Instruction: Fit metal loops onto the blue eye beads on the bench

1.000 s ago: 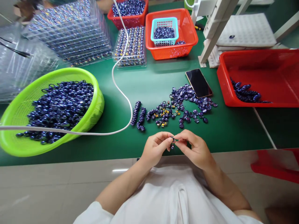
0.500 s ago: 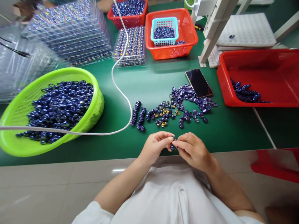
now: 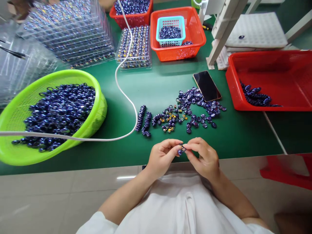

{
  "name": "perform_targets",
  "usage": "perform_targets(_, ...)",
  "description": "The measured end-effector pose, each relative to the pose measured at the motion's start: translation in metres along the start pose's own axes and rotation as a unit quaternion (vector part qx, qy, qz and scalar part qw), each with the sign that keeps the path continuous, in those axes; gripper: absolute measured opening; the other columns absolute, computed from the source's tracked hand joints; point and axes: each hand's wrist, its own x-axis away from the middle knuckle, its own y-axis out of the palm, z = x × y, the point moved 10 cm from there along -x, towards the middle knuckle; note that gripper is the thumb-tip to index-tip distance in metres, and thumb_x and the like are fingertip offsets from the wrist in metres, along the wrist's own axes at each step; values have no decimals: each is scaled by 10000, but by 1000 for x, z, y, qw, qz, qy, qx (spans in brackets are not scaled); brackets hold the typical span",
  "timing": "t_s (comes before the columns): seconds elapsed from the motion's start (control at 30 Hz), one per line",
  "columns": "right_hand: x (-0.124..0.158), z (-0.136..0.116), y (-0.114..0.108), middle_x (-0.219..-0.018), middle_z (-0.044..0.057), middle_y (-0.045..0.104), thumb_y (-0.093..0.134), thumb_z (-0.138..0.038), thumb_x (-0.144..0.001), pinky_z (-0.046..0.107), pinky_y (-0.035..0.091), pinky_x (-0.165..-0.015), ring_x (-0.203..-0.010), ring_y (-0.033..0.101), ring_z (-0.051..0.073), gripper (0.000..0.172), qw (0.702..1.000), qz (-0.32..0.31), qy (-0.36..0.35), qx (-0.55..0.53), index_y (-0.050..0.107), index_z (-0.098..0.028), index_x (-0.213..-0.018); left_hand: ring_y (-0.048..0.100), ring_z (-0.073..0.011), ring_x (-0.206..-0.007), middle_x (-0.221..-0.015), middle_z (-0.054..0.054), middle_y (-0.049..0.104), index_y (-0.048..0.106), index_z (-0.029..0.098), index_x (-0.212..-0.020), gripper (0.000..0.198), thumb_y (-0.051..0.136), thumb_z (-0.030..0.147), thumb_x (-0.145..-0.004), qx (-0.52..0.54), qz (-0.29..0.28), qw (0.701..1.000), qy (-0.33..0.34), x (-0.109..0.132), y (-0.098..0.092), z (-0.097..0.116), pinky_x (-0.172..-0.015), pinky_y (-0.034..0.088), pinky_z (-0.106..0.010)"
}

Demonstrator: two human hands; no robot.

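Note:
My left hand (image 3: 162, 155) and my right hand (image 3: 204, 156) meet over the near edge of the green table (image 3: 158, 84). Both pinch one small dark blue glossy piece (image 3: 180, 150) between their fingertips. Just beyond them lies a loose scatter of the same blue pieces (image 3: 195, 105), some with yellow bits among them. Two short stacked rows of pieces (image 3: 143, 118) lie to the left of the scatter.
A lime green basket (image 3: 97, 97) full of blue pieces sits at the left, with a white cable (image 3: 122, 87) crossing it. A black phone (image 3: 207, 85) lies by a red tray (image 3: 275, 65). Clear filled trays (image 3: 70, 32), an orange basket (image 3: 192, 32) and a teal basket (image 3: 170, 22) stand behind.
Both hands stay pinched together on the small piece, fingers shifting slightly. The view has tilted a little; nothing on the table has moved.

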Motion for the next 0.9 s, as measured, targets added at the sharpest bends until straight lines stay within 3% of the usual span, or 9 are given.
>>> perform_targets(0.4, 3, 3, 1, -907, 33, 655, 649, -39, -847, 279, 528, -711, -813, 636, 150, 285, 1000, 10, 21, -3, 629, -225, -1062, 686, -131, -658, -797, -44, 762, 760, 152, -909, 131, 724, 238, -816, -23, 1, 1000, 22, 2, -2, 0, -632, 578, -209)
perform_targets(0.67, 1, 3, 2, -883, 28, 646, 612, -36, -857, 287, 527, -705, -798, 633, 154, 251, 999, -1, 36, 18, 614, -222, -1026, 698, -174, -780, -900, -73, 743, 739, 169, -985, 148, 660, 237, -880, -152, -27, 980, 124, 6, 0, 12, -732, 560, -258)
perform_targets(0.9, -1, -1, 4, -887, 38, 662, 584, -51, -871, 301, 519, -718, -813, 640, 163, 214, 997, -18, 29, 69, 608, -208, -1015, 702, -177, -788, -895, -67, 733, 736, 177, -990, 137, 660, 224, -886, -149, -43, 978, 137, 4, 2, 13, -749, 560, -276)
